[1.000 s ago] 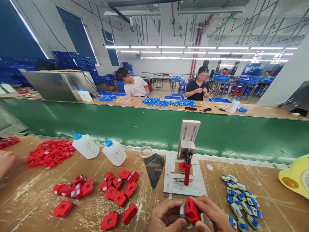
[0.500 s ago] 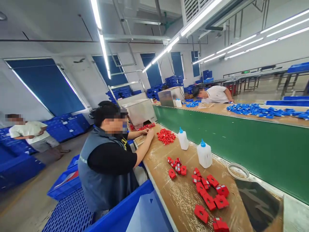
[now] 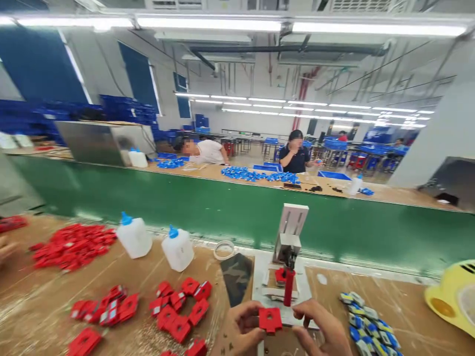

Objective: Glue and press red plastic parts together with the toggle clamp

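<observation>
My left hand (image 3: 239, 329) pinches a red square plastic part with a round hole (image 3: 276, 316) by its left edge. My right hand (image 3: 322, 329) is just right of that part, thumb and fingers apart, with nothing visible between them. Directly beyond my hands stands a small hand-lever clamp press (image 3: 291, 232) on a pale base plate, its red handle (image 3: 288, 289) hanging down. Another red part (image 3: 279, 276) sits in the press, partly behind the handle. Loose red square parts (image 3: 178, 326) lie left of my left hand, some bearing whitish pieces.
Two white bottles with blue caps (image 3: 178, 249) stand left, beside a tape ring (image 3: 224, 250) and a dark sheet (image 3: 236, 279). A red pile (image 3: 76, 244) lies further left. Blue-yellow-grey pieces (image 3: 369, 326) and a yellow object (image 3: 454, 296) are right. A green belt (image 3: 193, 202) runs behind.
My view has swung right and downward. Both my hands, the red part in my left hand and the press now show; the co-worker on the left has left view except for part of a hand.
</observation>
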Demonstrator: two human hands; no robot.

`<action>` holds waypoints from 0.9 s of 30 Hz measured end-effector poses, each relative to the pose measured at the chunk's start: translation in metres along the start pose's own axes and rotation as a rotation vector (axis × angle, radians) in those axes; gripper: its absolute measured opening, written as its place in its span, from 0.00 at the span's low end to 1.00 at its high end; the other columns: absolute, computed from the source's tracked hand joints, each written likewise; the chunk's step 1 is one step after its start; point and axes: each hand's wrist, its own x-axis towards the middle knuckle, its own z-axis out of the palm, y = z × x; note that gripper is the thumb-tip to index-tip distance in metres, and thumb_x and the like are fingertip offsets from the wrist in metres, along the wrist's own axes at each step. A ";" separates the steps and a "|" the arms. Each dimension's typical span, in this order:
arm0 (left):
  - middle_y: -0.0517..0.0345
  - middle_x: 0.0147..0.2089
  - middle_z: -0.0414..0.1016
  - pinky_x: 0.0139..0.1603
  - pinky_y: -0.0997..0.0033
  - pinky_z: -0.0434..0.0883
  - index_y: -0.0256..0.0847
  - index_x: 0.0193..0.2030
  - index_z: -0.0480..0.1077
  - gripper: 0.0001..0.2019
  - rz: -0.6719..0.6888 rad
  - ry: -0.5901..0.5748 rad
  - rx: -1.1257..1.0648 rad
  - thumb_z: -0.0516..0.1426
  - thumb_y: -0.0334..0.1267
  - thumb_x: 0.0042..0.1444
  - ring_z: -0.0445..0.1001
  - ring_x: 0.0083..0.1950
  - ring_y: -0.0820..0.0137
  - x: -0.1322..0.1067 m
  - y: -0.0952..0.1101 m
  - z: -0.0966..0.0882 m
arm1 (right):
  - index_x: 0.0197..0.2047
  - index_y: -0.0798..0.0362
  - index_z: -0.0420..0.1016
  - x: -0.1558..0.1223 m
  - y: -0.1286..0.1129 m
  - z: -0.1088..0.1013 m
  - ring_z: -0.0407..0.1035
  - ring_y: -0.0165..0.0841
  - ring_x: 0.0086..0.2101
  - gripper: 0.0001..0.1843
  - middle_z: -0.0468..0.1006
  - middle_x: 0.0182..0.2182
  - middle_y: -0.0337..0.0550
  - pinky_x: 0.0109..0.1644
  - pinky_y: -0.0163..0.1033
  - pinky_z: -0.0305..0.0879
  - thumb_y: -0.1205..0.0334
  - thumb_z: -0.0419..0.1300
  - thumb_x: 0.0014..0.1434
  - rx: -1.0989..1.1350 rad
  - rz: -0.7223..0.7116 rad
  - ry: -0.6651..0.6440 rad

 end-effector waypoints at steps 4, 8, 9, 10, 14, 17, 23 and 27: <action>0.49 0.41 0.87 0.48 0.64 0.78 0.39 0.40 0.80 0.22 0.066 0.102 0.045 0.73 0.49 0.41 0.84 0.45 0.57 0.008 0.031 0.002 | 0.37 0.49 0.83 0.031 -0.003 -0.008 0.72 0.36 0.30 0.17 0.81 0.30 0.44 0.34 0.37 0.67 0.43 0.65 0.57 -0.057 0.143 0.088; 0.49 0.41 0.86 0.50 0.63 0.77 0.38 0.39 0.79 0.15 0.132 0.192 0.243 0.68 0.43 0.45 0.83 0.46 0.56 0.028 0.053 0.007 | 0.39 0.53 0.82 0.050 -0.007 0.002 0.70 0.31 0.27 0.21 0.80 0.26 0.40 0.30 0.34 0.62 0.46 0.72 0.50 0.180 0.401 -0.215; 0.49 0.41 0.86 0.50 0.64 0.76 0.38 0.38 0.78 0.13 0.135 0.196 0.333 0.65 0.42 0.46 0.82 0.46 0.56 0.034 0.055 0.007 | 0.36 0.54 0.80 0.052 -0.011 0.004 0.67 0.28 0.23 0.22 0.77 0.23 0.37 0.28 0.32 0.60 0.44 0.73 0.48 0.319 0.483 -0.276; 0.49 0.41 0.86 0.49 0.64 0.76 0.38 0.38 0.78 0.12 0.133 0.192 0.424 0.62 0.40 0.47 0.82 0.46 0.56 0.041 0.056 0.006 | 0.32 0.55 0.78 0.053 -0.017 0.005 0.62 0.25 0.20 0.24 0.73 0.19 0.34 0.24 0.30 0.56 0.41 0.73 0.46 0.490 0.570 -0.329; 0.53 0.36 0.85 0.47 0.66 0.74 0.38 0.32 0.78 0.11 0.107 0.138 0.627 0.56 0.33 0.40 0.81 0.42 0.58 0.065 0.054 0.002 | 0.23 0.54 0.68 0.067 -0.051 -0.001 0.47 0.16 0.12 0.30 0.63 0.15 0.25 0.14 0.25 0.41 0.39 0.76 0.40 1.120 0.832 -0.424; 0.57 0.32 0.84 0.43 0.68 0.73 0.38 0.30 0.78 0.13 0.099 0.090 0.656 0.56 0.29 0.37 0.79 0.39 0.60 0.074 0.051 0.008 | 0.23 0.54 0.68 0.086 -0.072 -0.007 0.46 0.14 0.11 0.29 0.64 0.15 0.23 0.13 0.23 0.39 0.45 0.80 0.37 1.231 0.915 -0.438; 0.58 0.34 0.85 0.42 0.71 0.73 0.37 0.33 0.79 0.12 0.090 0.036 0.599 0.58 0.28 0.41 0.80 0.38 0.64 0.086 0.036 0.034 | 0.22 0.54 0.66 0.083 -0.059 -0.009 0.48 0.16 0.10 0.29 0.64 0.14 0.26 0.13 0.25 0.37 0.42 0.77 0.42 1.082 0.903 -0.501; 0.57 0.36 0.86 0.42 0.72 0.75 0.36 0.36 0.78 0.14 0.064 0.050 0.535 0.57 0.26 0.42 0.82 0.38 0.65 0.091 0.021 0.037 | 0.26 0.55 0.69 0.060 -0.028 -0.011 0.54 0.19 0.15 0.26 0.67 0.18 0.32 0.17 0.28 0.43 0.42 0.74 0.46 0.907 0.743 -0.518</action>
